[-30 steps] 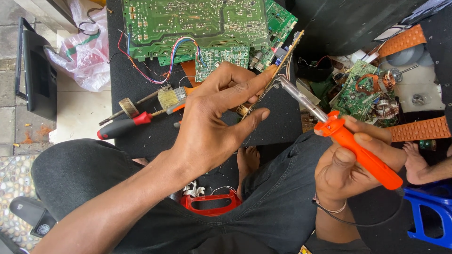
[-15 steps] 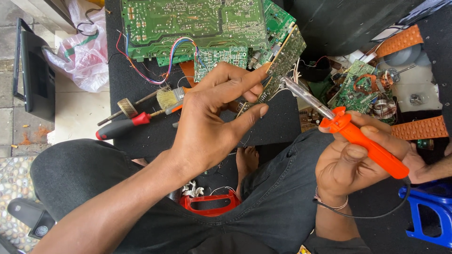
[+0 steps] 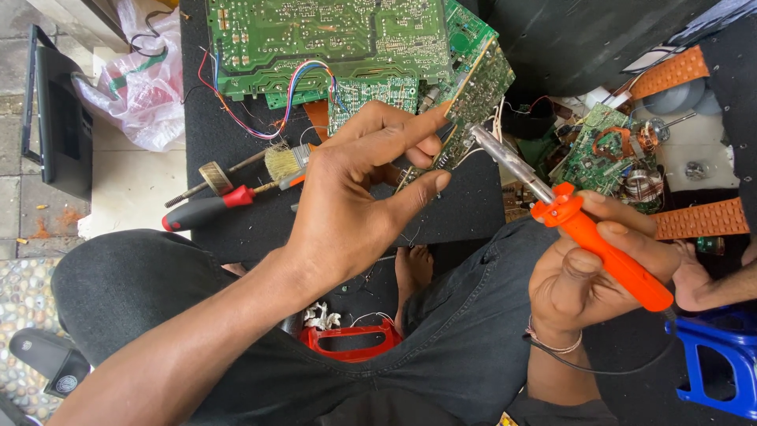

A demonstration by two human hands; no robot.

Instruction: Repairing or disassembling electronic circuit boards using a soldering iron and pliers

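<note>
My left hand (image 3: 359, 197) pinches a small green circuit board (image 3: 477, 91) by its lower edge and holds it tilted above the black mat. My right hand (image 3: 587, 276) grips the orange handle of a soldering iron (image 3: 603, 244). The iron's metal shaft points up and left, and its tip touches the lower part of the small board near my left fingertips. A black cord runs from the iron past my right wrist.
A large green circuit board (image 3: 323, 39) with coloured wires lies on the black mat (image 3: 236, 213). A red-handled screwdriver (image 3: 206, 209) and a brush (image 3: 284, 162) lie left of my hand. Board scraps (image 3: 603, 154) are heaped at right, by a blue stool (image 3: 714, 359). A plastic bag (image 3: 134, 87) lies at left.
My left hand has turned the small board so its face shows more. The soldering iron has moved up and left until its tip reaches the board.
</note>
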